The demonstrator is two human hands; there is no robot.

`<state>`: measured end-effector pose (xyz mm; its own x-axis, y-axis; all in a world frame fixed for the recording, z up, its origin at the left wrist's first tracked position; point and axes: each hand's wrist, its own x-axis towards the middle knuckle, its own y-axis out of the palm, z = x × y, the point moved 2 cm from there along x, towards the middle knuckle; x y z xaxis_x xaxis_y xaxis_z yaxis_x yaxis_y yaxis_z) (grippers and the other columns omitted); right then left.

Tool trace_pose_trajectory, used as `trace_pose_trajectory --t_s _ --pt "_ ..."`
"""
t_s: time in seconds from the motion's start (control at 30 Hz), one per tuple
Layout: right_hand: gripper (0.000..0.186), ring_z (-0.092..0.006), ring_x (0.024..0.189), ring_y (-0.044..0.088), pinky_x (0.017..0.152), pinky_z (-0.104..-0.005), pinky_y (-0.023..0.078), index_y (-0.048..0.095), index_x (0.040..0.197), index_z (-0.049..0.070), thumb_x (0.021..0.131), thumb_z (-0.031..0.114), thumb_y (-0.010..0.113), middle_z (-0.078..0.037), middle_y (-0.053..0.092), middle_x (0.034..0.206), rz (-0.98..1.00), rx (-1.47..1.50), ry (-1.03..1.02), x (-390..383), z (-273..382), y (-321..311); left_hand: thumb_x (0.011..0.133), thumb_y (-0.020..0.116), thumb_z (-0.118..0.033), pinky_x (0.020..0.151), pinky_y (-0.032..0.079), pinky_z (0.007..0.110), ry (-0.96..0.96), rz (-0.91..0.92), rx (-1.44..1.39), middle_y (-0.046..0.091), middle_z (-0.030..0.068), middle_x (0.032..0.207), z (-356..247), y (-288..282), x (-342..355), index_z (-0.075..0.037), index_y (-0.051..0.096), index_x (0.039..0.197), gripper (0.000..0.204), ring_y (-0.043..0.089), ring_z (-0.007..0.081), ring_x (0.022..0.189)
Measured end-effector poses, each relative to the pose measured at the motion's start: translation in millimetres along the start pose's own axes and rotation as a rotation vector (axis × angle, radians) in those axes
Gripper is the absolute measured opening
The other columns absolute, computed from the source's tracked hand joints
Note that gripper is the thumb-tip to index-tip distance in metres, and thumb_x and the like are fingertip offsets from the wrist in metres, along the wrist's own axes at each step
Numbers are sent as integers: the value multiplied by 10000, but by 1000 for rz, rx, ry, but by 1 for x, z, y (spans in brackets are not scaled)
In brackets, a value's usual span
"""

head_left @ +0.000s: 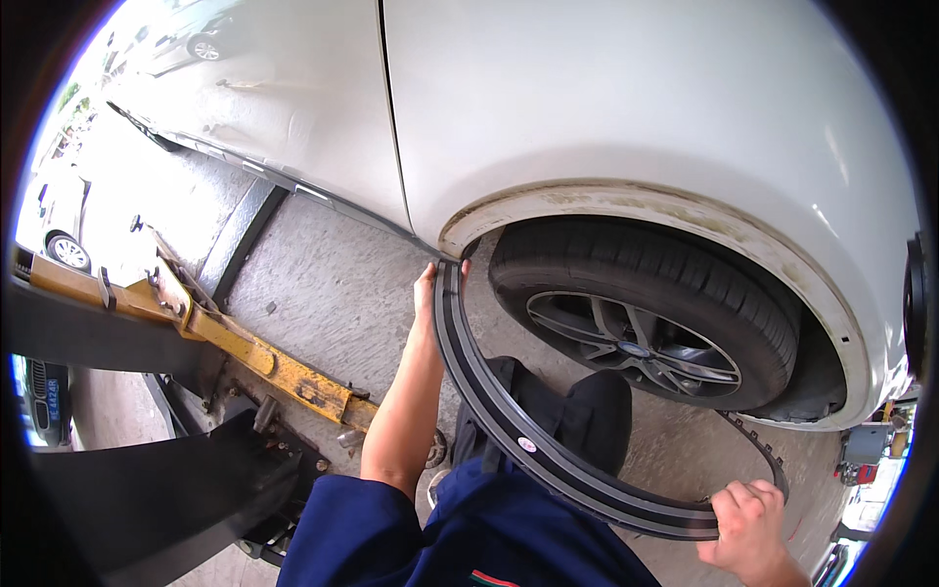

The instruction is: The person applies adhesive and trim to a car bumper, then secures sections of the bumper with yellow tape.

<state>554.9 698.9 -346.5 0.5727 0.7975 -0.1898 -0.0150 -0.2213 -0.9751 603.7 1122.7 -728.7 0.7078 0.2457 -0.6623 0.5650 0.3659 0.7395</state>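
A long curved wheel arch trim point(486, 399), black with grey bands and a small round sticker, spans between my hands in front of my body. My left hand point(424, 293) grips its upper end, close to the lower front corner of the white car's wheel arch point(626, 199). Around the lower right end, the fingers of my right hand point(748, 523) are closed. A thin black strip with small clips point(766, 442) curves up from beside that hand; whether it belongs to the trim I cannot tell. The arch lip is bare and stained with dirt. Under it sits the wheel point(634, 348) with its black tyre point(665, 284).
On the left, a yellow lift arm point(264, 357) reaches over the concrete floor point(323, 269) toward my left forearm. Dark metal lift parts point(147, 489) stand at the lower left. Another car point(65, 220) is at the far left. My knees are bent below the wheel.
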Motion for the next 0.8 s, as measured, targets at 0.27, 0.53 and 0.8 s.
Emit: trace_pose_trajectory --t_s 0.27,0.53,0.8 --pt "275 -301 695 527 741 -390 391 524 627 73 480 261 661 -84 526 680 4 13 35 14 -10 -6 1020 368 -234 812 588 444 20 16 178 608 196 1107 -14 2 27 59 482 1155 342 630 339 936" --pt "240 -317 626 520 679 -406 394 520 620 56 496 208 659 -100 523 646 -4 41 92 25 -9 -23 989 373 -211 778 586 438 -11 21 236 628 195 1098 -21 6 39 43 501 1155 330 644 334 905" --pt "223 -338 615 516 657 -405 384 533 623 44 503 173 670 -116 528 619 -103 72 209 60 -15 -63 1009 208 -326 644 576 418 220 58 313 632 129 1136 -1 47 13 -47 492 1250 465 647 296 849"
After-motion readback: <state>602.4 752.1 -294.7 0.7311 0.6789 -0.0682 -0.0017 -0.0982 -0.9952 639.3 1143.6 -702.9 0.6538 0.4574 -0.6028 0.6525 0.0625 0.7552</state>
